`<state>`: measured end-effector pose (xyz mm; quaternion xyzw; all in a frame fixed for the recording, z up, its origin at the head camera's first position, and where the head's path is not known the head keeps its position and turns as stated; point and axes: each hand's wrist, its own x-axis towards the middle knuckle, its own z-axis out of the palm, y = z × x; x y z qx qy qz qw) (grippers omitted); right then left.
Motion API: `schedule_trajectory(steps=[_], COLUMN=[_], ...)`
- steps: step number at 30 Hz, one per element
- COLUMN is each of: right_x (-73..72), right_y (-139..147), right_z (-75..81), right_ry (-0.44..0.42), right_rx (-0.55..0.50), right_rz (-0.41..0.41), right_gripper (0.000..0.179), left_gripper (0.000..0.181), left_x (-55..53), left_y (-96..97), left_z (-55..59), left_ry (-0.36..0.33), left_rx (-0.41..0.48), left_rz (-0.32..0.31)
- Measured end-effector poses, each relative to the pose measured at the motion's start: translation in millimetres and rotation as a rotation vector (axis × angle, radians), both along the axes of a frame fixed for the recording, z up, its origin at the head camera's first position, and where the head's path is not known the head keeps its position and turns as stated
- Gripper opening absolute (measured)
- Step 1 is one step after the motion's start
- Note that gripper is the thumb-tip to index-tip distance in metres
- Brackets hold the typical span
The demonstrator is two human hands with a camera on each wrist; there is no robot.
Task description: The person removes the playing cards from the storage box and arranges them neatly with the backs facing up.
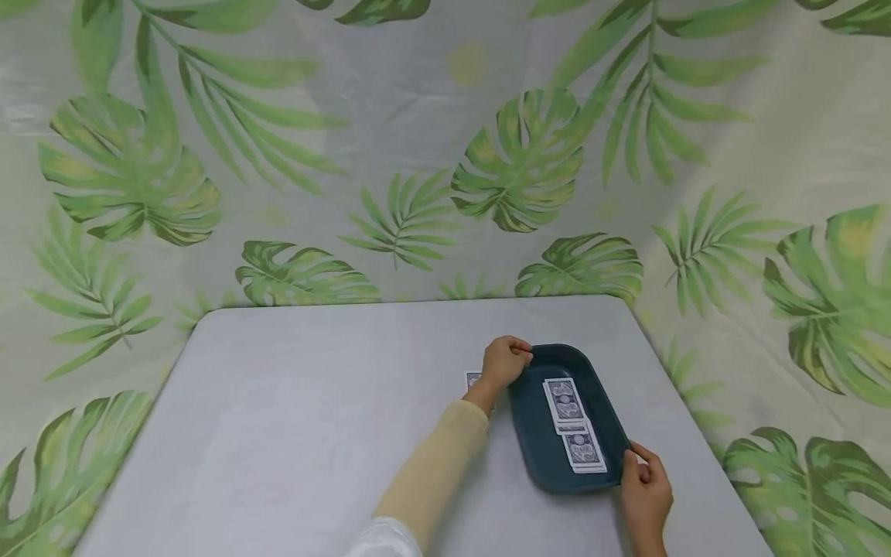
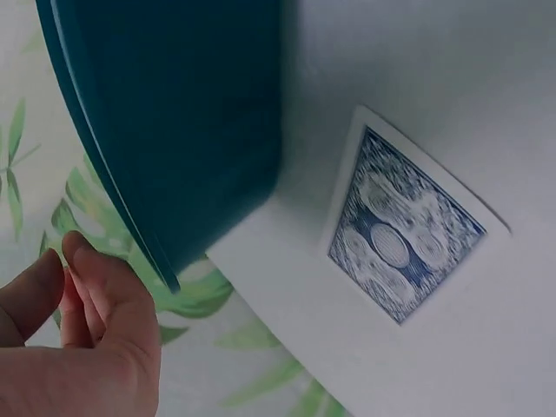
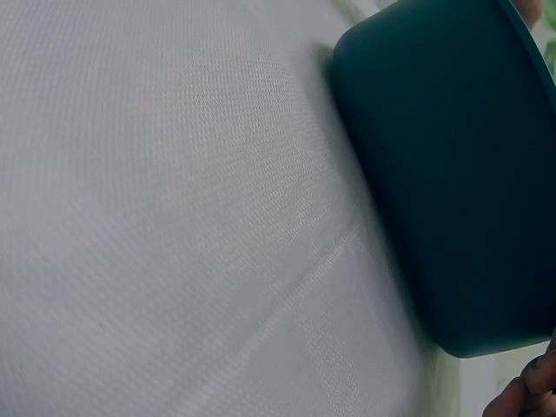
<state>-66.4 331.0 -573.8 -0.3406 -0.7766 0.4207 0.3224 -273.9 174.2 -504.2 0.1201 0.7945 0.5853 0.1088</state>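
A dark teal tray (image 1: pixel 530 456) sits at the right of the table, with blue-and-white backed playing cards (image 1: pixel 583 451) lying face down in overlapping piles inside. At the tray's near right corner, my right hand (image 1: pixel 646 491) pinches the rim between thumb and fingers; only some of its fingers (image 3: pixel 526 393) show in the right wrist view. My left hand (image 1: pixel 504 363) is by the far left corner. In the left wrist view its loosely curled fingers stand slightly off the rim, holding nothing. One more playing card (image 2: pixel 408 226) lies face down on the table, partly hidden by my left wrist in the head view.
The table (image 1: pixel 278 433) wears a white cloth and has rounded far corners. Behind it and at both sides hangs a leaf-patterned sheet (image 1: pixel 404 116). The tray is near the table's right edge (image 1: pixel 685 410).
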Motion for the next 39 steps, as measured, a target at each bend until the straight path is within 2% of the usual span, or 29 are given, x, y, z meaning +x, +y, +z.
schedule_trajectory(steps=[3,6,12,15,20,27,34,39], right_x=[-0.4,0.3,3.3,4.0,4.5,3.3,3.7,3.4], right_y=[1.5,2.5,6.3,8.0,8.1,4.5,5.1,7.0], right_z=[-1.1,-1.2,1.0,1.5,2.0,0.5,-0.8,-1.2], right_ry=[0.015,0.023,-0.004,-0.029,-0.011,-0.003,-0.018,0.005], right_rx=[0.006,0.014,0.029,0.031,0.035,0.025,0.050,0.058], right_rz=[0.012,0.029,0.038,0.041,0.040,0.049,0.050,0.046], right_gripper=[0.021,0.020,0.021,0.022,0.021,0.020,0.021,0.020], left_gripper=[0.014,0.015,0.016,0.018,0.024,0.044,0.068,0.082], left_x=[2.5,3.4,3.9,4.2,2.5,4.2,8.3,9.9], left_y=[10.1,18.4,32.8,39.6,51.7,59.6,66.3,68.9], left_z=[-2.4,-7.6,-18.5,-22.7,-31.2,-41.8,-50.7,-46.1], left_ry=[-0.024,-0.023,0.087,0.137,0.216,0.194,0.173,0.151], left_rx=[-0.024,-0.084,-0.256,-0.345,-0.534,-0.741,-0.799,-0.799], left_rz=[-0.068,-0.131,-0.245,-0.277,-0.271,-0.214,-0.163,-0.166])
